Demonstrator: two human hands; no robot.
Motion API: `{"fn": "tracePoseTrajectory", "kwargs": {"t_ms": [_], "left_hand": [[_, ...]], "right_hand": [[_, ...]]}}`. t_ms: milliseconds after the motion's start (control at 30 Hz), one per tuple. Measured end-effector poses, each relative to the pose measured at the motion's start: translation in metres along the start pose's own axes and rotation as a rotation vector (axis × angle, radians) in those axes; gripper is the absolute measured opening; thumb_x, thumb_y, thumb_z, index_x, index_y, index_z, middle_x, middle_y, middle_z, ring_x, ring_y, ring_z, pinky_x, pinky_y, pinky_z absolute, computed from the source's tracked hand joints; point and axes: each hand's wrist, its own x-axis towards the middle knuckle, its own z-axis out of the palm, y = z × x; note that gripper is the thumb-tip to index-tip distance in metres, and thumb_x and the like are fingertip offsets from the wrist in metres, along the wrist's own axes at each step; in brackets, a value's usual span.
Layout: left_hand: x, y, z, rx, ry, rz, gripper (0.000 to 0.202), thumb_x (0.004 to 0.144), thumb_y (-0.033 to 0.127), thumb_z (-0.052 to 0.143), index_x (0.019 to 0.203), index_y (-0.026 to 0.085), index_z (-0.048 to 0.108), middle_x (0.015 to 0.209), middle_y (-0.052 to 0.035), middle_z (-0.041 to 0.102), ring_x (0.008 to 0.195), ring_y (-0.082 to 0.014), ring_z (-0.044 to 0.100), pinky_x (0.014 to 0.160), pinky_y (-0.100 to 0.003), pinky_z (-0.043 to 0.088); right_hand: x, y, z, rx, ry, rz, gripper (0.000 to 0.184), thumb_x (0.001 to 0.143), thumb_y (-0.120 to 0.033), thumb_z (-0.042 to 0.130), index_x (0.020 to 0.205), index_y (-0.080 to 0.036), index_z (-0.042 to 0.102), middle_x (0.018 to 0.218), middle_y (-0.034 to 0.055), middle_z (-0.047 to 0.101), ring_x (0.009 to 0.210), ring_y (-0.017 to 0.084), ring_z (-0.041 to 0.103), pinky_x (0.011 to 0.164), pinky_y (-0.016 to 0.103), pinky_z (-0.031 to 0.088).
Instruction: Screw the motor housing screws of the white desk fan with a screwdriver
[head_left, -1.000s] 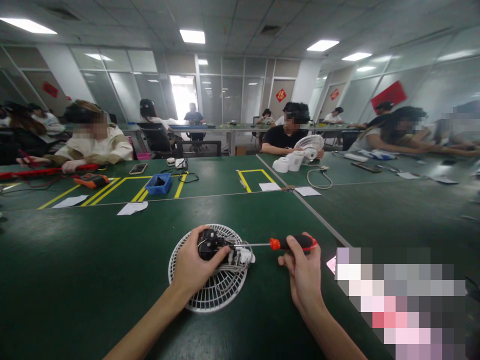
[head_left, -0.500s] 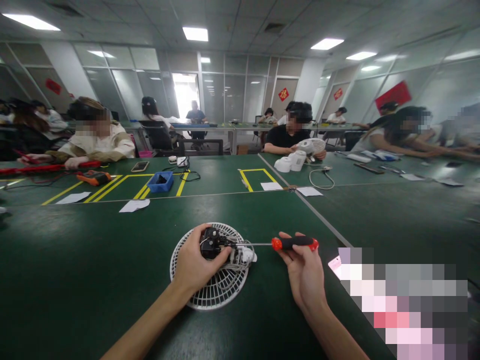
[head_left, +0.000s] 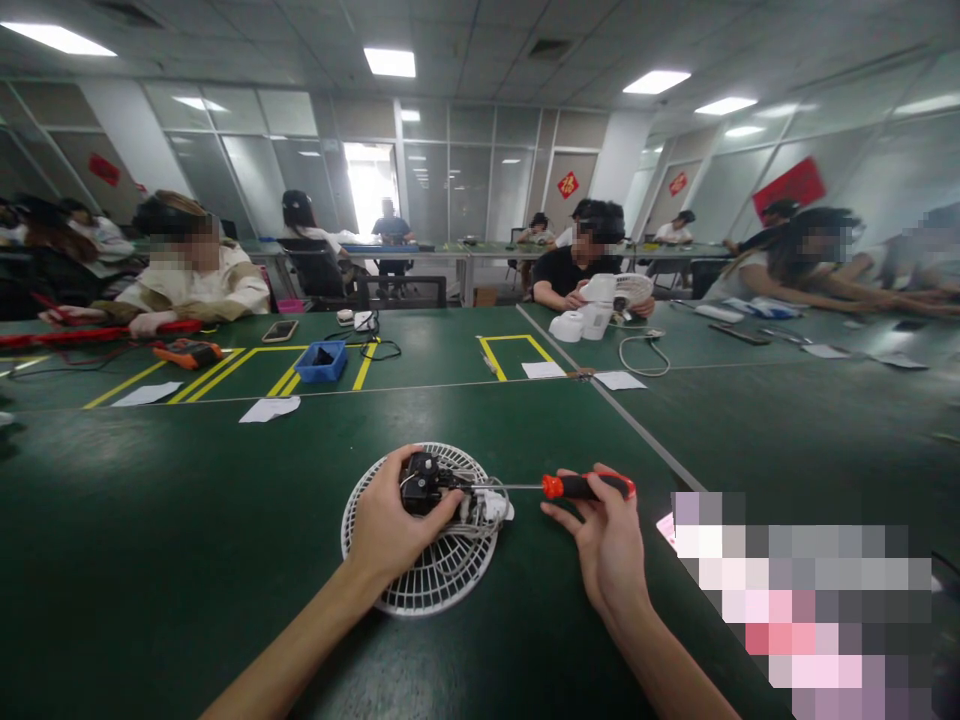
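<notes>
A round white fan grille (head_left: 435, 580) lies flat on the green table (head_left: 187, 540) in front of me. On its middle sits a black fan motor (head_left: 421, 488) with white wiring (head_left: 491, 508). My left hand (head_left: 390, 530) is closed round the motor and holds it down. My right hand (head_left: 607, 545) grips the red and black handle of a screwdriver (head_left: 589, 487); the thin shaft runs level to the left and its tip meets the motor.
Across the table lie a blue tray (head_left: 321, 361), paper slips (head_left: 268, 408), a phone (head_left: 279, 331) and yellow floor-style tape marks (head_left: 225, 372). Several people sit at the far side, one holding a white fan (head_left: 619, 292). A blurred patch covers the near right.
My right hand has shifted its fingers along the screwdriver handle, which stays level against the motor. My left hand has kept its hold. The view has tilted slightly.
</notes>
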Motion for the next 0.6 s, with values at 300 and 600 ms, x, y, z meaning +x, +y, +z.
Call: {"fn": "tracePoseTrajectory", "kwargs": {"t_ms": [300, 600], "left_hand": [[-0.0011, -0.0010, -0.0001, -0.015, -0.007, -0.015, 0.062, 0.076, 0.057, 0.077, 0.124, 0.023, 0.057, 0.113, -0.0092, 0.071, 0.101, -0.0270, 0.071, 0.095, -0.050, 0.058], [-0.0008, -0.0026, 0.0006, -0.003, -0.013, -0.003, 0.060, 0.077, 0.057, 0.076, 0.124, 0.025, 0.057, 0.114, -0.0069, 0.071, 0.100, -0.0260, 0.071, 0.094, -0.047, 0.059]], "right_hand": [[0.0014, -0.0032, 0.0006, -0.114, 0.015, -0.018, 0.080, 0.060, -0.036, 0.090, 0.126, -0.023, 0.045, 0.064, -0.0072, 0.071, 0.045, 0.015, 0.066, 0.045, 0.024, 0.057], [0.0014, -0.0023, 0.0012, 0.053, 0.008, 0.008, 0.062, 0.060, -0.032, 0.089, 0.110, -0.022, 0.054, 0.089, 0.0002, 0.078, 0.092, 0.022, 0.078, 0.080, 0.033, 0.066]]}}
